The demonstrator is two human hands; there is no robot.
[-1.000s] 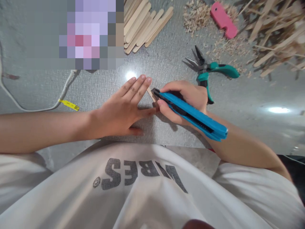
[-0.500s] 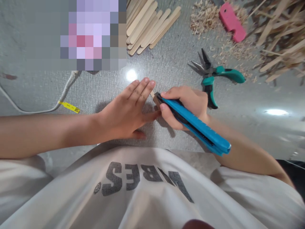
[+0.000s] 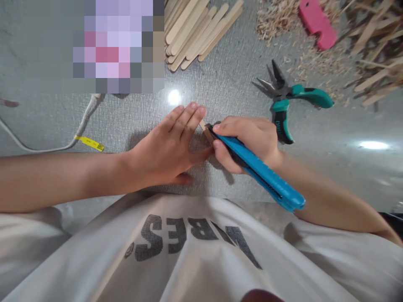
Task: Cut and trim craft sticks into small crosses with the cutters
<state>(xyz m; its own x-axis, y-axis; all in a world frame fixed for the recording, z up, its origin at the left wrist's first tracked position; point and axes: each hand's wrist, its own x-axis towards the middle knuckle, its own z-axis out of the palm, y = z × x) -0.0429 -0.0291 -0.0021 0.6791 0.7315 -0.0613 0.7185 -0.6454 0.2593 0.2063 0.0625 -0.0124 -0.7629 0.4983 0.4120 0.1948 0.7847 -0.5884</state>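
My left hand (image 3: 171, 144) lies flat on the grey textured table with its fingers spread. Its fingertips rest at both ends of a small wooden stick (image 3: 202, 124), pressing it to the surface; most of the stick is hidden under the fingers and the tool. In my right hand (image 3: 248, 140) is a blue utility knife (image 3: 267, 174), gripped near its front, the handle slanting back toward my forearm. The knife's dark tip meets the stick, just right of my left fingertips. I cannot make out the blade edge itself.
Pliers with green and black handles (image 3: 283, 98) lie open to the right. Behind are a pile of craft sticks (image 3: 201, 35), wood shavings (image 3: 273, 23), a pink cutter (image 3: 317, 23) and split wood strips (image 3: 378, 50). A white cable (image 3: 85, 115) with a yellow tag runs at left.
The knife's front end has shifted slightly right and down, showing a little more of the stick. My left hand stays nearly in place. The view has shifted slightly.
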